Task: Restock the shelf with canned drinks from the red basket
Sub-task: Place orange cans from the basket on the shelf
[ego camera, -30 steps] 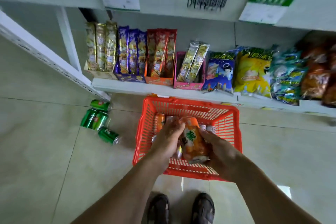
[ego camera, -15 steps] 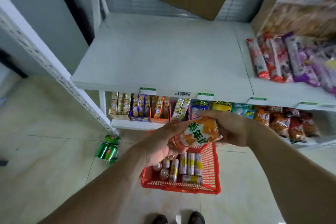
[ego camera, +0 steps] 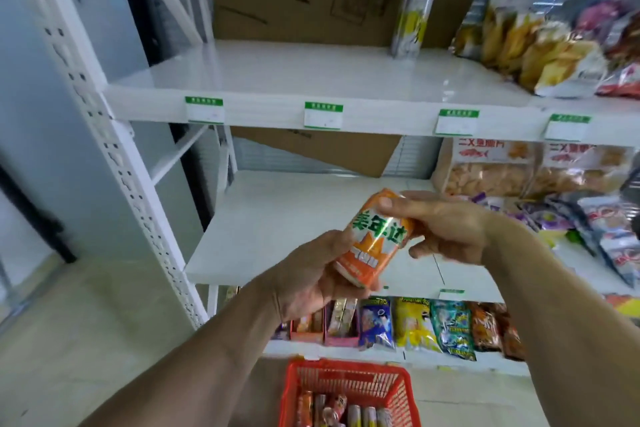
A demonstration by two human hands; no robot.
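Can (ego camera: 374,239) up at chest height, orange, tilted with its top leaning far and right, held between both hands in front of the middle shelf (ego camera: 263,218). Left hand (ego camera: 311,274) is wrapped round the lower half, fingers curled under the base; right hand (ego camera: 446,229) pinches the top rim with thumb and fingertips, the other fingers loosely bent. Red basket (ego camera: 349,378) sits on the floor below, near edge of view, more cans lying inside it. One tall silver and yellow can (ego camera: 412,24) stands alone on the upper shelf (ego camera: 311,76), far right of the bare stretch, beside the snack bags (ego camera: 533,45).

Doing this well, I'd say: bring the can upright before it goes in, let one hand take the full grip round the body so the other can let go, and set it down flat on its base. Start a tidy row from the back, label facing out, clear of the bags on the right so nothing gets nudged over
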